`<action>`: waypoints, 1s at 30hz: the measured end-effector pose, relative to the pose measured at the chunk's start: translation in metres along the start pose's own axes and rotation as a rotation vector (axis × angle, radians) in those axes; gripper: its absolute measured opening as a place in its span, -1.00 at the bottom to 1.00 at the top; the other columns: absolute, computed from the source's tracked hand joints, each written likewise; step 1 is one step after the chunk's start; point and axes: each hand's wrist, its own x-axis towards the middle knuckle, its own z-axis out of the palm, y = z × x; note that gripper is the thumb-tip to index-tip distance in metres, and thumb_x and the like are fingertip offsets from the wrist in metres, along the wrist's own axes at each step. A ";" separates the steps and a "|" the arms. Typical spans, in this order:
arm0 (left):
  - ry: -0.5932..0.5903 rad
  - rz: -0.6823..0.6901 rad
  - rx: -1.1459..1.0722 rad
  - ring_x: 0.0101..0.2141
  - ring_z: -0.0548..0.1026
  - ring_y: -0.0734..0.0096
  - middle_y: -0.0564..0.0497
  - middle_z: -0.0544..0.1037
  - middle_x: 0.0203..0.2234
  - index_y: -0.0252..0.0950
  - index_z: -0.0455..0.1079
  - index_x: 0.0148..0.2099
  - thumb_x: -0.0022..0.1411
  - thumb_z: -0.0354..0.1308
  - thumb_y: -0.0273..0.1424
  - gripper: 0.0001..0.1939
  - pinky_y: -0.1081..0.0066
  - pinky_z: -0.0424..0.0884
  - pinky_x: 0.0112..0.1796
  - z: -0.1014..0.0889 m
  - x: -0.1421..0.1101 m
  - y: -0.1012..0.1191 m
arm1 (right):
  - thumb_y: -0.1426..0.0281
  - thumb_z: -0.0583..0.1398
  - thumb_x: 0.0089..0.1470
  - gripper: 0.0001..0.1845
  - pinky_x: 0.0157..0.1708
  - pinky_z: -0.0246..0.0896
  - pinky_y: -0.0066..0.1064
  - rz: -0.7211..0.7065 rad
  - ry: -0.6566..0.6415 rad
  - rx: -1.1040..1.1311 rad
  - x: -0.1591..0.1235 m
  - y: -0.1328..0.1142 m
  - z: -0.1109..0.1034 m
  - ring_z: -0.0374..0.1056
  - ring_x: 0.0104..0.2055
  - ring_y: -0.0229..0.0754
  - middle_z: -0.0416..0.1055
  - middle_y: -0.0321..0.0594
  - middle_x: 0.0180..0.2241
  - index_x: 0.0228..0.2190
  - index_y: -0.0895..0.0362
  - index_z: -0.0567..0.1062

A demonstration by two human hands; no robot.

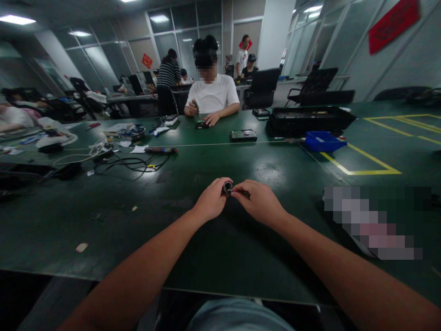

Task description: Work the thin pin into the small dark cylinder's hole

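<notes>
Above the green table (193, 257), both of my hands meet in front of me. My left hand (211, 201) is closed around a small dark round part (227, 186) with a pale ring-shaped rim, its open end facing me. At the lower edge of that opening, my right hand (260, 200) pinches with thumb and forefinger. A thin, small piece seems to be between those fingertips, but it is too small to name. The curled fingers hide the rest of both things.
Across the table a person (212, 94) works with a tool on a small dark device. A hard drive (244, 134), a black tray (306, 120) and a blue bin (324, 141) lie beyond my right hand. An electric screwdriver (160, 150) and black cables (138, 164) lie left.
</notes>
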 end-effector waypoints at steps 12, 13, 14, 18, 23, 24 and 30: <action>-0.056 0.053 -0.009 -0.03 0.46 0.27 -0.06 0.48 -0.03 -0.21 0.35 0.07 0.27 0.06 -0.54 -0.67 0.24 0.40 0.01 -0.002 -0.002 0.005 | 0.39 0.15 0.22 -0.82 -0.33 0.18 -0.35 0.017 0.050 0.022 0.000 0.000 0.002 0.37 -0.32 -0.19 0.49 -0.21 -0.33 -0.29 0.11 0.58; -0.057 0.059 -0.010 -0.04 0.46 0.27 -0.06 0.48 -0.04 -0.21 0.35 0.06 0.28 0.05 -0.53 -0.68 0.24 0.40 0.00 -0.002 -0.002 0.005 | 0.39 0.15 0.22 -0.82 -0.33 0.18 -0.36 0.026 0.054 0.020 0.000 0.000 0.002 0.37 -0.32 -0.19 0.49 -0.21 -0.32 -0.29 0.11 0.58; -0.059 0.065 -0.011 -0.04 0.46 0.27 -0.06 0.48 -0.04 -0.21 0.35 0.07 0.29 0.05 -0.51 -0.69 0.24 0.40 0.00 -0.002 -0.002 0.006 | 0.39 0.15 0.21 -0.82 -0.34 0.18 -0.36 0.032 0.055 0.017 0.000 0.001 0.002 0.37 -0.32 -0.18 0.49 -0.20 -0.32 -0.29 0.12 0.57; -0.076 0.077 -0.018 -0.02 0.45 0.27 -0.07 0.48 -0.03 -0.22 0.34 0.07 0.29 0.05 -0.52 -0.68 0.23 0.39 0.04 -0.001 -0.003 0.008 | 0.39 0.15 0.21 -0.82 -0.30 0.20 -0.34 0.023 0.030 0.002 0.001 0.003 0.003 0.39 -0.30 -0.17 0.50 -0.20 -0.32 -0.30 0.10 0.58; -0.099 0.081 -0.008 -0.02 0.46 0.26 -0.08 0.48 -0.01 -0.22 0.34 0.09 0.29 0.05 -0.51 -0.67 0.21 0.38 0.05 -0.001 -0.003 0.010 | 0.36 0.21 0.16 -0.89 -0.35 0.18 -0.35 0.089 0.113 -0.008 0.001 0.003 0.003 0.38 -0.34 -0.17 0.52 -0.21 -0.35 -0.33 0.09 0.55; -0.096 0.085 -0.008 -0.02 0.46 0.26 -0.07 0.48 -0.01 -0.21 0.34 0.09 0.30 0.05 -0.50 -0.67 0.21 0.38 0.05 -0.001 -0.002 0.009 | 0.35 0.21 0.15 -0.89 -0.37 0.17 -0.35 0.105 0.128 -0.008 0.001 0.004 0.002 0.37 -0.35 -0.17 0.52 -0.21 -0.36 -0.33 0.09 0.55; -0.093 0.096 0.006 -0.03 0.46 0.26 -0.06 0.47 -0.01 -0.21 0.33 0.12 0.31 0.05 -0.49 -0.65 0.24 0.39 0.03 -0.001 -0.003 0.008 | 0.26 0.24 0.13 -0.84 -0.41 0.13 -0.36 0.134 0.108 0.017 0.002 0.006 0.001 0.37 -0.37 -0.18 0.52 -0.23 -0.37 -0.33 0.09 0.54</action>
